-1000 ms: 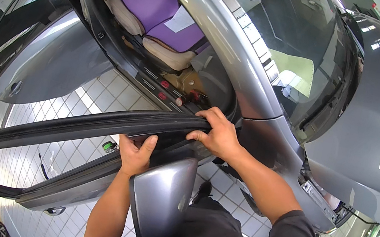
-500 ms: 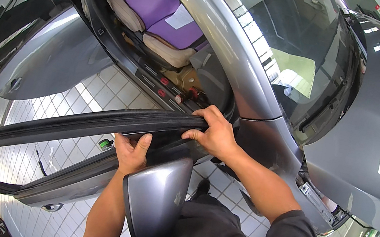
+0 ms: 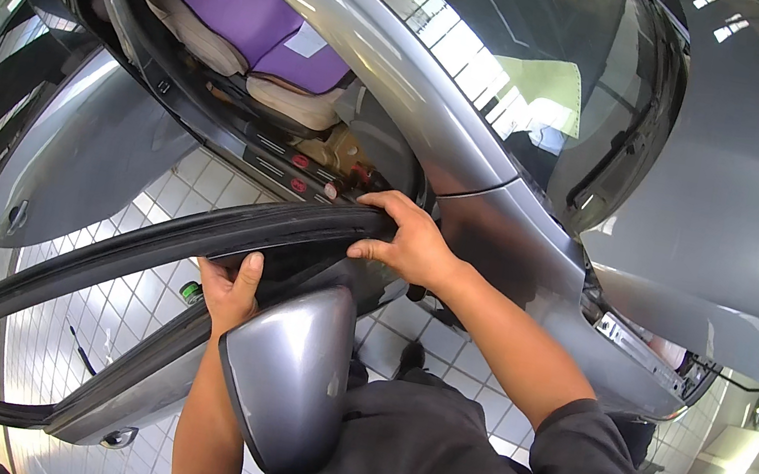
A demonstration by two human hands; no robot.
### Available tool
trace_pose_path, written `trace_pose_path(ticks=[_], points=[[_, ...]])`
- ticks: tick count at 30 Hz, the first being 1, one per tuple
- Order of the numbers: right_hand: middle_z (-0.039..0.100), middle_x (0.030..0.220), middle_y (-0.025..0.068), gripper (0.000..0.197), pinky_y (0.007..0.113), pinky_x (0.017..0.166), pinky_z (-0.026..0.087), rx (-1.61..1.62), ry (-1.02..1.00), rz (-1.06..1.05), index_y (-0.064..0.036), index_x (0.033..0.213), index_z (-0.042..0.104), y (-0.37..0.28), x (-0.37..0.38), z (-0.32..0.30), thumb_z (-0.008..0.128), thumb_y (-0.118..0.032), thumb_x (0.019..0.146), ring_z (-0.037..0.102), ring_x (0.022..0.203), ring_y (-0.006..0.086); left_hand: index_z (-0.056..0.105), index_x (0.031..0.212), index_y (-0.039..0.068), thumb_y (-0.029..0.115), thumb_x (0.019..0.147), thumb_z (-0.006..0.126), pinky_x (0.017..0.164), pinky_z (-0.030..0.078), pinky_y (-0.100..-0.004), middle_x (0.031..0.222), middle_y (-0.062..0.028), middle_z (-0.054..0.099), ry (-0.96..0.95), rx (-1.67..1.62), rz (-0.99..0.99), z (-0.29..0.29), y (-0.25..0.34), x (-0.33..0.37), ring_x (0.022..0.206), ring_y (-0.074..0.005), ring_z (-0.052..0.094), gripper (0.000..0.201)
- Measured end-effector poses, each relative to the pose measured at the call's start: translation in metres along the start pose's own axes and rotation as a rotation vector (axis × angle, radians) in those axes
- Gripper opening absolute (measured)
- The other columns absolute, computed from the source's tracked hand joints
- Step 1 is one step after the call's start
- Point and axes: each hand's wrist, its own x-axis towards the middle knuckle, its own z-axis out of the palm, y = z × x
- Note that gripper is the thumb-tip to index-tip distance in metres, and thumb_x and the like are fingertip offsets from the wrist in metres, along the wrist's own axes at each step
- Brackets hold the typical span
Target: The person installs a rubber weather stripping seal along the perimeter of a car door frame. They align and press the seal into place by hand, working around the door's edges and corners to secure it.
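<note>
An open silver car door stands in front of me, with a black window frame (image 3: 162, 230) edged in rubber seal. My right hand (image 3: 414, 243) is closed around the frame's front end, thumb below and fingers over the top edge. Lower and to the left, my left hand (image 3: 231, 292) grips the frame's underside near a thin dark trim strip; its thumb points up and most fingers are hidden behind the frame. Close beside the left wrist is the silver side mirror (image 3: 288, 378). Whether the strip is loose cannot be seen.
Beyond the door lies the car's cabin with a purple-covered seat (image 3: 232, 8). The open rear door (image 3: 94, 156) is at the left, the silver front fender (image 3: 516, 271) at the right. A green-and-black roll (image 3: 191, 292) and a thin black piece (image 3: 83, 353) show through the window opening against the tiled floor (image 3: 441, 349).
The car body has shifted left and slightly up in my view. Both hands keep their holds on the window frame, with little change in finger position.
</note>
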Motion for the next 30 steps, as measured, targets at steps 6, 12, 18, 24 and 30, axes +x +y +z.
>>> trace_pose_path(ticks=[6, 12, 18, 24, 30], points=[[0.066, 0.119, 0.0157, 0.062, 0.043, 0.099, 0.049, 0.017, -0.014, 0.049, -0.0059, 0.123, 0.065, 0.000, 0.010, 0.007, 0.089, -0.038, 0.076, 0.061, 0.115, 0.0367, 0.048, 0.138, 0.004, 0.006, 0.088, 0.078, 0.109, 0.041, -0.0359, 0.127, -0.0091, 0.062, -0.023, -0.017, 0.002, -0.008, -0.010, 0.002, 0.116, -0.0190, 0.059, 0.058], [0.066, 0.113, 0.0163, 0.061, 0.042, 0.095, 0.050, -0.008, -0.055, 0.064, -0.0039, 0.116, 0.065, 0.002, 0.017, 0.002, 0.091, -0.039, 0.072, 0.063, 0.110, 0.0371, 0.055, 0.130, 0.002, 0.003, 0.086, 0.078, 0.107, 0.043, -0.0358, 0.121, -0.0106, 0.065, 0.002, -0.026, -0.072, 0.005, -0.006, 0.006, 0.113, -0.0198, 0.062, 0.050], [0.066, 0.111, 0.0163, 0.061, 0.042, 0.095, 0.050, -0.019, -0.060, 0.078, -0.0034, 0.114, 0.064, -0.002, 0.019, 0.003, 0.092, -0.037, 0.071, 0.063, 0.109, 0.0360, 0.056, 0.128, -0.002, 0.000, 0.086, 0.077, 0.104, 0.047, -0.0356, 0.118, -0.0120, 0.067, 0.047, 0.003, -0.062, 0.018, 0.001, 0.006, 0.108, -0.0210, 0.065, 0.046], [0.066, 0.115, 0.0145, 0.063, 0.040, 0.098, 0.049, 0.083, -0.152, 0.198, -0.0033, 0.114, 0.064, -0.005, 0.021, -0.001, 0.093, -0.036, 0.070, 0.063, 0.112, 0.0334, 0.058, 0.126, -0.001, -0.001, 0.084, 0.077, 0.102, 0.048, -0.0359, 0.115, -0.0120, 0.067, 0.076, -0.006, -0.071, 0.020, 0.005, 0.005, 0.105, -0.0206, 0.065, 0.046], [0.065, 0.122, 0.0160, 0.066, 0.039, 0.101, 0.048, 0.066, -0.165, 0.242, -0.0020, 0.116, 0.065, -0.008, 0.025, -0.004, 0.094, -0.039, 0.068, 0.061, 0.118, 0.0333, 0.060, 0.124, 0.000, -0.001, 0.081, 0.079, 0.101, 0.049, -0.0355, 0.115, -0.0112, 0.068, 0.113, 0.013, -0.093, 0.020, 0.005, 0.005, 0.105, -0.0205, 0.065, 0.048]])
